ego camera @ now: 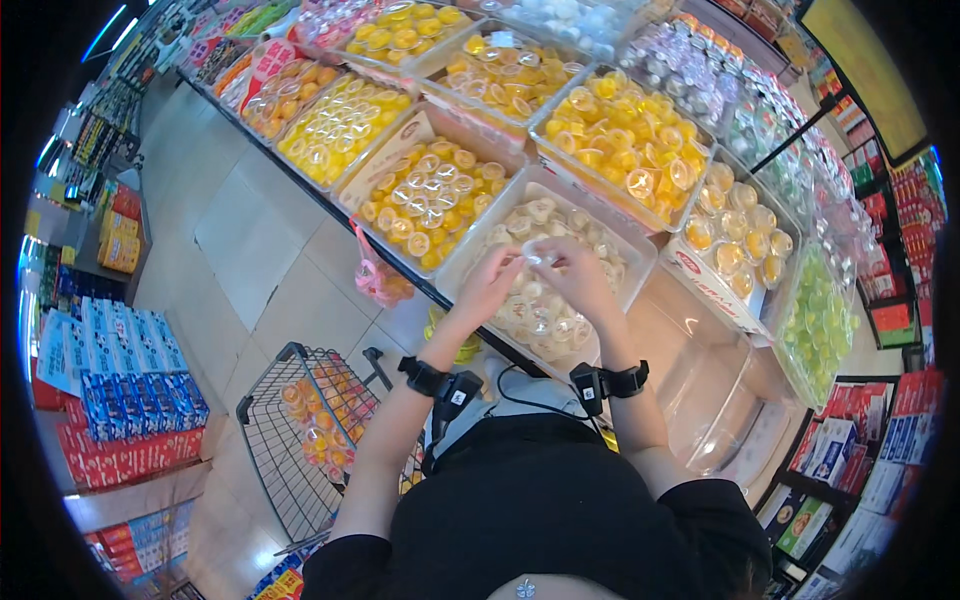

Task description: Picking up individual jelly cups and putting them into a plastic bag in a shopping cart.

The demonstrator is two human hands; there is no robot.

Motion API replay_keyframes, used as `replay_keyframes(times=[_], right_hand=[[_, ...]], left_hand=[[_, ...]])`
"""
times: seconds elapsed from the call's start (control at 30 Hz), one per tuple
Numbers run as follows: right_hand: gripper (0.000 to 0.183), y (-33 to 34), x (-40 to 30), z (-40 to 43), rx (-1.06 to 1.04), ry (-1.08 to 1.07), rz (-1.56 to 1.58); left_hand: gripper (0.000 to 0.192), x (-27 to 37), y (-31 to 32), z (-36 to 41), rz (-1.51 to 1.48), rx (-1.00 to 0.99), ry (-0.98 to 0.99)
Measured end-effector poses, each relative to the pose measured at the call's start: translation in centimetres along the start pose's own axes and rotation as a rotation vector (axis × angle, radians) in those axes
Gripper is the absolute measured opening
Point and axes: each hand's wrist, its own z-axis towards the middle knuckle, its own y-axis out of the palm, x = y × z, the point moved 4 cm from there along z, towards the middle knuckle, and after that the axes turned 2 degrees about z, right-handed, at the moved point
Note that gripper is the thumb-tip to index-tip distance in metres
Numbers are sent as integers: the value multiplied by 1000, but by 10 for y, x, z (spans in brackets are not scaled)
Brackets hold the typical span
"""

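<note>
Over a clear plastic bin [637, 259] of pale, cream-coloured jelly cups [544, 319], my two hands meet. A small whitish jelly cup [532, 250] is pinched between their fingertips, partly hidden by the fingers. My left hand [487, 283] grips its left side, and my right hand [576, 276] has it from the right. Both wrists wear black straps with small devices, joined by a cable. Just beyond the bin stand a box of yellow jelly cups [435, 191] and a clear bin of orange-yellow ones [622, 142].
A wire shopping cart [292, 442] holding bagged orange jelly cups stands at my left. Pink bagging [375, 274] hangs at the display's dark edge. To the right are a white carton of jelly cups [720, 289] and green ones [814, 326]. Stacked blue packs [139, 405] border the aisle.
</note>
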Motion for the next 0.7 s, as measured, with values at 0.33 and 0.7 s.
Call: replay_keyframes(times=[0.33,0.7], right_hand=[[26,-35,131,-2,414,244,-60],[24,-35,119,-2,286,166,-658]], left_hand=[[41,-32,90,58,336,-141,154],[33,-28,84,58,368,-145,177]])
